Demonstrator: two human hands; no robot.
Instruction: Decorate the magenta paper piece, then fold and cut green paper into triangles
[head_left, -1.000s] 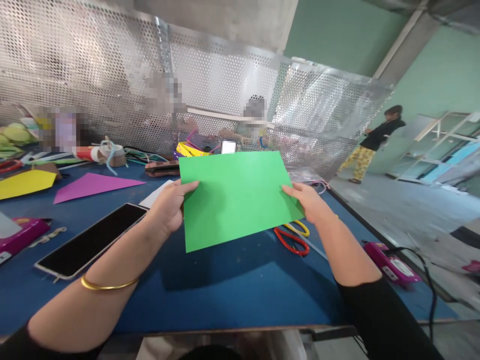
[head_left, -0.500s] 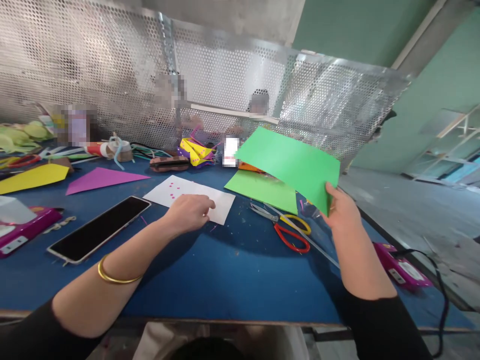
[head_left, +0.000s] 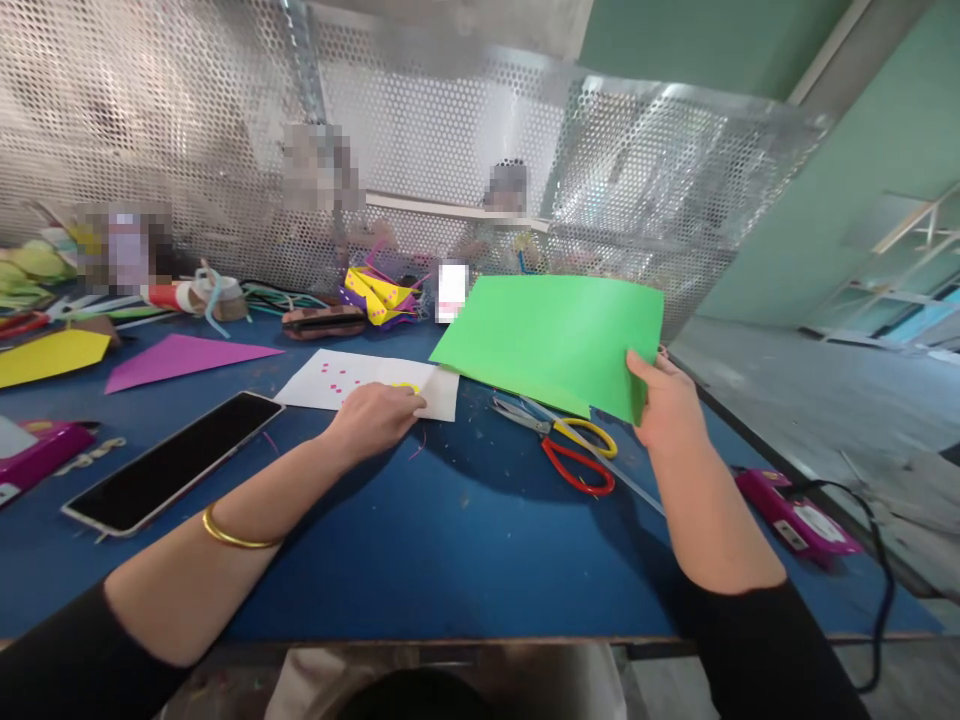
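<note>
My right hand (head_left: 671, 405) pinches the right edge of a bright green sheet of paper (head_left: 555, 340), thumb on the near face. The sheet is raised and slightly bent, largely covering a lighter green sheet (head_left: 555, 398) below. My left hand (head_left: 375, 415) has its fingers closed at the front edge of a white paper (head_left: 307, 380) with pink dots. A small yellow patch (head_left: 406, 387) shows just behind those fingers; its lower part is hidden. Between my hands lie scissors (head_left: 577, 465) with one red and one yellow handle, beside a thin pale strip (head_left: 637, 485).
A phone (head_left: 176, 460) lies left of my forearm. Behind it are purple paper (head_left: 180, 362) and yellow paper (head_left: 52, 358). A pouch (head_left: 324, 321) and a yellow-purple paper craft (head_left: 379, 297) stand near the perforated metal screen (head_left: 442, 120). A magenta power strip (head_left: 795, 520) sits at right.
The bright green sheet has lowered and levelled over the lighter one with my right hand. The white paper has turned slightly under my left hand, whose fingers have closed. The yellow patch now shows.
</note>
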